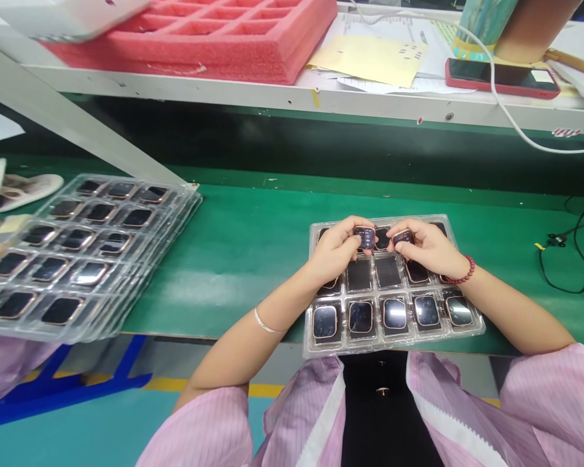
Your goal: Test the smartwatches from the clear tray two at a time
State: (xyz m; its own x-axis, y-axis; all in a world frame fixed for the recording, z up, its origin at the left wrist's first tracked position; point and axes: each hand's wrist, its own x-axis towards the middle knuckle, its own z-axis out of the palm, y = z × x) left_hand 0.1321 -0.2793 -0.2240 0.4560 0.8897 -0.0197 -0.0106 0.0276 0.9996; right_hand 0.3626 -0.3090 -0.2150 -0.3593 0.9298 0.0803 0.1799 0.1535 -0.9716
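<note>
Over the plastic tray (pixel 394 342), towards twelve o'clock, two watches (pixel 365 237) are out, pinched singly in closed fingers of the left hand (pixel 338 245) and right hand (pixel 429 245); at six o'clock, five more are seated.

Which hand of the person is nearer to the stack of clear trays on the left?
The left hand. It is to the right of the stack of clear trays, across bare green tabletop; the right hand is farther right, beyond the left one.
</note>
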